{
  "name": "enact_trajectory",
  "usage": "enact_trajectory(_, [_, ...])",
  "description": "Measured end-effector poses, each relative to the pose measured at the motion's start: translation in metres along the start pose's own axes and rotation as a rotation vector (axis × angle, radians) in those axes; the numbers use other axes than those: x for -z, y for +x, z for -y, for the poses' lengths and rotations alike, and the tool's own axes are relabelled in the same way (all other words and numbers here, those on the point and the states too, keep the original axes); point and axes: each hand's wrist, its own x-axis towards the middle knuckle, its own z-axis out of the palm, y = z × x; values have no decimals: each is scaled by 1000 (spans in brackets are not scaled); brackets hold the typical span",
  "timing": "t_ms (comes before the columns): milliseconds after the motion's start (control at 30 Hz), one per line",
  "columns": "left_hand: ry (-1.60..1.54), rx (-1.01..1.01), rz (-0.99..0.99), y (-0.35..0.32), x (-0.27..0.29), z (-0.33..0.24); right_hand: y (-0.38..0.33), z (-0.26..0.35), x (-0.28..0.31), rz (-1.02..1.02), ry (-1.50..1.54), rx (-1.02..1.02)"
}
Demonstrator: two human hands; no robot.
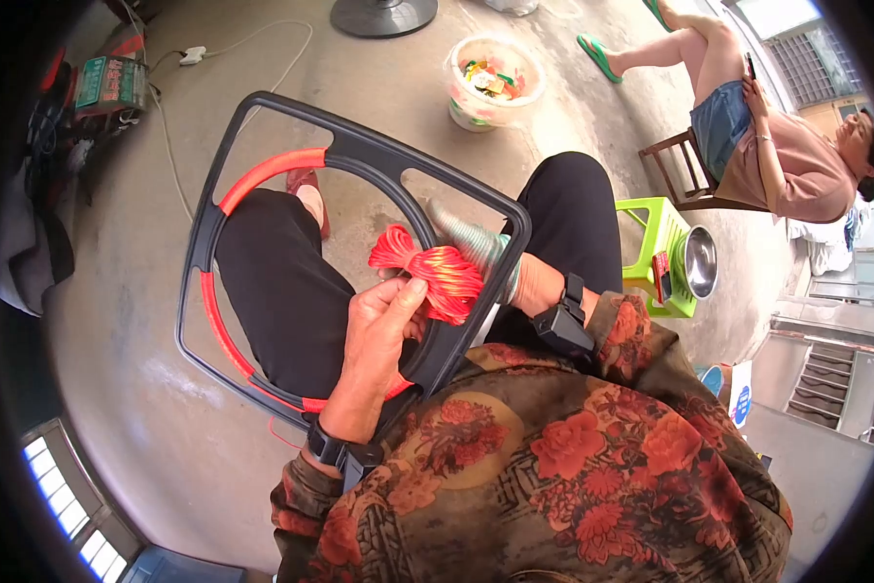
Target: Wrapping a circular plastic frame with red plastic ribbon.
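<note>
Reading the black plastic frame [374, 153] as a clock face, twelve pointing away from me, I am handling a red-orange cord hank [444, 279] at about three o'clock on its inner ring. As I am judging it, doing this well is calling for a pinch at the hank's narrow waist, firm enough that the loops are lying together, yet light enough that no strand is kinking. It is also calling for a steady frame and for the thin red strand [279, 434] near seven o'clock to be hanging free, since a snag could be loosening the red windings [272, 178] at eleven, eight and six.

My bare left hand [383, 319], at about four o'clock, is closing on the hank: my thumb is pressing the waist from above, and my fingers are curling underneath, partly hidden. My gloved right hand [476, 245] is lying toward two o'clock, just behind the hank. Its fingers are partly covered, so I am not able to tell whether they are gripping the frame or the cord.
</note>
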Motion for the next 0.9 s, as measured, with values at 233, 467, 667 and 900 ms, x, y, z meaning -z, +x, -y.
enact_trajectory(233, [-144, 140, 33, 4, 8, 4, 5, 11, 5, 32, -18, 229])
enact_trajectory(467, [-120, 111, 172, 1, 11, 2, -44, 61, 51, 30, 247, 620])
enact_trajectory(667, [-243, 148, 103, 1, 7, -6, -114, 68, 129, 436, 200, 457])
enact_trajectory(900, [-89, 52, 78, 3, 8, 0, -120, 50, 73, -358, -62, 424])
